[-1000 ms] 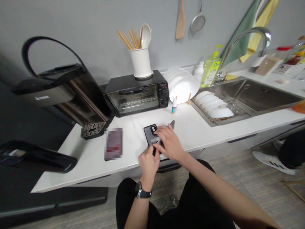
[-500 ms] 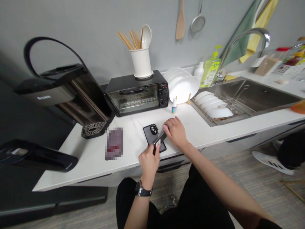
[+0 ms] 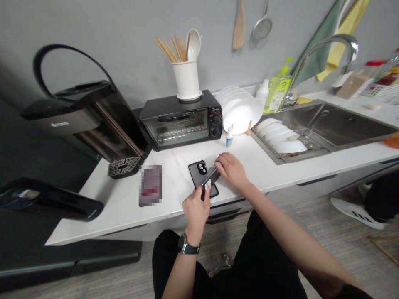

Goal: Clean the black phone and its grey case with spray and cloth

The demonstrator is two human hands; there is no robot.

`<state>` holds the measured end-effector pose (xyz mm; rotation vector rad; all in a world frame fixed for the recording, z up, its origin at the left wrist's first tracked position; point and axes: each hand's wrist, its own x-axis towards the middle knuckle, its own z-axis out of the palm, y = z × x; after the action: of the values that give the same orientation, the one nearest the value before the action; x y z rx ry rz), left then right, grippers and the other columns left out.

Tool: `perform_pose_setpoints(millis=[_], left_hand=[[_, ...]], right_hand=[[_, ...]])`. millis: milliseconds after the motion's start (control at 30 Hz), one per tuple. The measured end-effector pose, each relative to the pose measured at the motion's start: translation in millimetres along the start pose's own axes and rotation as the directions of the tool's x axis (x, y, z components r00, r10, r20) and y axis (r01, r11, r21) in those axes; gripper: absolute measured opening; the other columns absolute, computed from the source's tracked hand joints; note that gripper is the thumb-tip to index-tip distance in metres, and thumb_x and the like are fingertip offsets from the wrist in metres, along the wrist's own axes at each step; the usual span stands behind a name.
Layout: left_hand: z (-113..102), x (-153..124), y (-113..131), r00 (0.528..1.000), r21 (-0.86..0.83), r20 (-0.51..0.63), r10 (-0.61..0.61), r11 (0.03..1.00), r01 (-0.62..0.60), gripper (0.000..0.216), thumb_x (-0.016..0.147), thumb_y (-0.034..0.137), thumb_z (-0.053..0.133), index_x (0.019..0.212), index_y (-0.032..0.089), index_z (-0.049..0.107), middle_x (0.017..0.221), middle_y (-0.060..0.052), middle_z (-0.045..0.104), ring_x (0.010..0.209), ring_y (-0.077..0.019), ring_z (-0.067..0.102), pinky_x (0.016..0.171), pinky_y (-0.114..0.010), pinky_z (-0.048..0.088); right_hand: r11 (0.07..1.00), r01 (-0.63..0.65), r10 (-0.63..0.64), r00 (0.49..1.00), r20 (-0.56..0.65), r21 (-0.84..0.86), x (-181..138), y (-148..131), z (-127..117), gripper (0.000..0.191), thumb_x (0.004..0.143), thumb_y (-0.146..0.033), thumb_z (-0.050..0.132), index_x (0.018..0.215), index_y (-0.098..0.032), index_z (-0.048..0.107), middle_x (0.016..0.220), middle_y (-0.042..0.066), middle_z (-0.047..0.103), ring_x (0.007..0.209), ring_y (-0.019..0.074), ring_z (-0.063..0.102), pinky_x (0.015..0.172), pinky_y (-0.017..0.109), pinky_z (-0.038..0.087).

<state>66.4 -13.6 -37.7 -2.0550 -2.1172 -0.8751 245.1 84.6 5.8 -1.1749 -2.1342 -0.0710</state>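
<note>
Both my hands hold a dark, flat phone (image 3: 213, 177), tilted up on its edge, with a small white label near its lower end. My left hand (image 3: 195, 209), with a watch (image 3: 188, 246) on the wrist, pinches the lower end between thumb and fingers. At the upper end, the fingers of my right hand (image 3: 233, 170) close round the corner. Partly behind the phone, a black-rimmed phone case (image 3: 195, 176) with camera holes lies flat on the white counter (image 3: 174, 182). A small spray bottle (image 3: 229, 138) stands just beyond my right hand.
Left of my hands lies a pixelated purple-grey item (image 3: 151, 187), near a tall black water dispenser (image 3: 102, 124). Behind are a toaster oven (image 3: 183, 124) and white plates (image 3: 241, 114). A sink (image 3: 346, 128) with bowls (image 3: 277, 135) is at right, and another person's shoe (image 3: 355, 214) shows below.
My hands keep their grip on the phone, which has barely turned. The whole view has shifted slightly; the objects on the counter stay in place.
</note>
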Motion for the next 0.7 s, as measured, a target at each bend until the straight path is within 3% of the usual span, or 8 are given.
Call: perform_pose_setpoints(millis=[67,133,233,300,400,467,567,700], left_hand=[[-1.6,0.5,1.1,1.000,-0.003,0.004,-0.011,1.000,0.011,0.035,0.102,0.046,0.058,0.083,0.019,0.071,0.064,-0.004,0.070,0.054,-0.0154,0.061,0.056,-0.027,0.027],[-2.8,0.7,1.4,1.000,-0.003,0.014,-0.027,1.000,0.027,0.034,0.102,0.043,0.058,0.082,0.019,0.071,0.064,-0.005,0.070,0.056,-0.0160,0.062,0.057,-0.027,0.028],[-3.3,0.6,0.1,0.996,0.015,0.061,-0.061,0.998,0.060,0.025,0.099,0.030,0.058,0.084,0.019,0.074,0.069,-0.007,0.073,0.060,-0.0182,0.065,0.059,-0.027,0.032],[-2.9,0.4,-1.2,0.987,0.070,0.130,-0.090,0.994,0.082,0.024,0.092,0.019,0.057,0.076,0.018,0.075,0.069,-0.009,0.074,0.061,-0.0206,0.066,0.059,-0.028,0.034],[-2.2,0.4,-1.8,0.984,0.106,0.148,-0.097,0.991,0.082,0.025,0.089,0.019,0.058,0.070,0.018,0.075,0.070,-0.012,0.075,0.062,-0.0234,0.068,0.060,-0.030,0.037],[-2.2,1.0,-0.8,0.994,0.044,0.085,-0.072,0.997,0.068,0.025,0.096,0.029,0.058,0.083,0.018,0.077,0.076,-0.011,0.077,0.065,-0.0226,0.070,0.061,-0.029,0.037],[-2.9,1.9,1.3,0.998,-0.044,0.024,-0.050,0.998,0.051,0.032,0.101,0.043,0.057,0.090,0.019,0.075,0.075,-0.008,0.077,0.063,-0.0187,0.069,0.059,-0.027,0.034],[-2.8,2.1,1.3,0.999,-0.043,0.018,-0.049,0.998,0.049,0.031,0.101,0.042,0.060,0.086,0.019,0.074,0.070,-0.006,0.075,0.060,-0.0176,0.067,0.058,-0.027,0.032]], right_hand=[[0.993,-0.111,0.110,0.994,-0.015,-0.045,7.3,-4.1,-1.6,0.042,0.110,-0.033,0.036,0.095,-0.016,0.071,0.097,0.014,0.073,0.101,0.0281,0.066,0.104,0.047,0.048],[0.994,-0.106,0.105,0.994,-0.026,-0.036,6.0,-21.3,0.2,0.040,0.109,-0.030,0.036,0.098,-0.016,0.072,0.104,0.014,0.075,0.110,0.0281,0.066,0.114,0.050,0.042],[0.992,0.090,-0.093,0.995,0.026,0.091,-9.4,-54.8,5.5,0.035,0.109,-0.032,0.041,0.127,-0.016,0.067,0.131,0.013,0.071,0.135,0.0269,0.056,0.126,0.053,0.028],[0.951,0.263,-0.279,0.957,0.084,0.165,-21.4,-67.2,6.7,0.043,0.108,-0.032,0.042,0.146,-0.015,0.054,0.147,0.012,0.062,0.147,0.0251,0.046,0.128,0.052,0.026],[0.901,0.392,-0.421,0.894,0.155,0.185,-29.6,-54.0,4.2,0.055,0.109,-0.036,0.042,0.160,-0.016,0.036,0.161,0.013,0.049,0.155,0.0243,0.035,0.128,0.051,0.027],[0.932,0.333,-0.352,0.925,0.142,0.142,-26.6,-27.9,2.9,0.065,0.107,-0.046,0.046,0.162,-0.014,0.032,0.162,0.016,0.046,0.156,0.0277,0.033,0.127,0.054,0.029],[0.989,0.127,-0.131,0.990,0.052,0.074,-15.0,8.5,4.1,0.067,0.104,-0.056,0.048,0.152,-0.011,0.043,0.150,0.022,0.055,0.148,0.0339,0.044,0.124,0.058,0.032],[0.997,-0.034,0.037,0.998,-0.052,0.066,-5.2,0.2,9.3,0.045,0.104,-0.055,0.048,0.122,-0.016,0.062,0.122,0.017,0.067,0.134,0.0352,0.055,0.121,0.061,0.034]])
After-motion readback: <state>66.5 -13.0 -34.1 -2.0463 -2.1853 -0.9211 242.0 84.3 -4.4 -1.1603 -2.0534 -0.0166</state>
